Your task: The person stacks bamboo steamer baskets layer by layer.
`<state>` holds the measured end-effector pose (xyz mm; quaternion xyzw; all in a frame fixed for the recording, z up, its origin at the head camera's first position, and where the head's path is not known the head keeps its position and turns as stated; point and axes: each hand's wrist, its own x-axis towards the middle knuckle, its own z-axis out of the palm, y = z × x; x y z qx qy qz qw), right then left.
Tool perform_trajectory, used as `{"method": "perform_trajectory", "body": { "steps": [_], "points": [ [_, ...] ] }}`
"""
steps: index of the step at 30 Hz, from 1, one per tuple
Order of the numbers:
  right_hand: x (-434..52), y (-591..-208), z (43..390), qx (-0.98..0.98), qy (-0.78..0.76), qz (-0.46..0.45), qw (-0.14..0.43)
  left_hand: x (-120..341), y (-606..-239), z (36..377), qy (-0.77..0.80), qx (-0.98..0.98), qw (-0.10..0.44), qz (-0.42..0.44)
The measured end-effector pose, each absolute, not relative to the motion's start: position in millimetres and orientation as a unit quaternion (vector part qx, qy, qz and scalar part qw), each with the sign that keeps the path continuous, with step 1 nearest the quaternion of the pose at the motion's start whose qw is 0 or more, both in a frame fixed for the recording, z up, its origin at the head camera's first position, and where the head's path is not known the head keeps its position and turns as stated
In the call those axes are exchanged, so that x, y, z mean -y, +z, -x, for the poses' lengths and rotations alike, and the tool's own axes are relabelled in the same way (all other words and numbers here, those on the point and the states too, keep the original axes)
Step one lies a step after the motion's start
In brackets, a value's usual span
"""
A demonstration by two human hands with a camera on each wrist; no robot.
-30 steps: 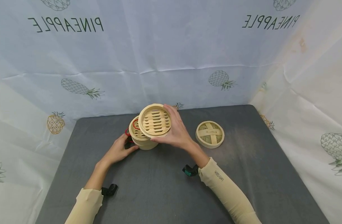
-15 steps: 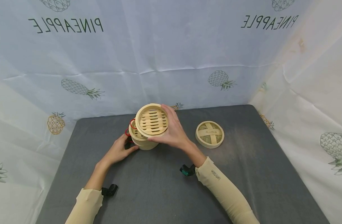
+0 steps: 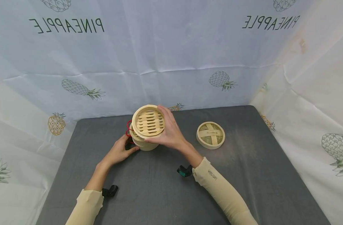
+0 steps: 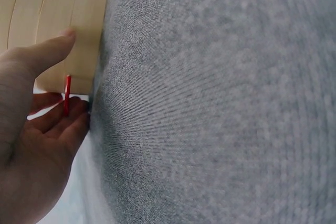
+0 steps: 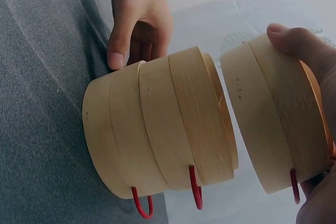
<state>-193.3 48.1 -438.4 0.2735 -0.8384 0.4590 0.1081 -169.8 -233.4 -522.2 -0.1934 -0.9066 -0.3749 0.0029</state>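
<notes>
My right hand (image 3: 172, 134) grips a round bamboo steamer basket (image 3: 149, 121) by its side wall, tilted so its slatted floor faces the head camera. Under it, partly hidden, stands a stack of two bamboo steamer baskets (image 3: 144, 145) on the table. The right wrist view shows a narrow gap between the held basket (image 5: 270, 114) and the upper basket (image 5: 186, 114) of the stack. Around the stack's left side my left hand (image 3: 118, 151) holds the lower basket, thumb on its wall and fingers by a red loop handle (image 4: 67, 95).
A bamboo steamer lid (image 3: 210, 135) with crossed strips lies on the grey table (image 3: 149, 190) right of the stack. Behind the table hangs a pale cloth (image 3: 171, 47) printed with pineapples. Black wrist cameras sit at both wrists.
My right hand has carried its basket left and slightly down, so it covers more of the stack. My left hand, the stack and the lid have stayed in place.
</notes>
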Motion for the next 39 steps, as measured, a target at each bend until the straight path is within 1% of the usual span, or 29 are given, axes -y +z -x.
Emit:
{"method": "perform_trajectory", "body": {
  "steps": [13, 39],
  "points": [
    [-42.2, -440.5, 194.9, 0.841, 0.454, -0.274, 0.106, 233.6, -520.8, 169.5, -0.377, 0.907, -0.004, 0.187],
    [-31.5, -443.3, 197.3, 0.842, 0.45, -0.278, 0.106, 233.4, -523.7, 169.5, -0.368, 0.912, 0.003, 0.183]
  ]
}}
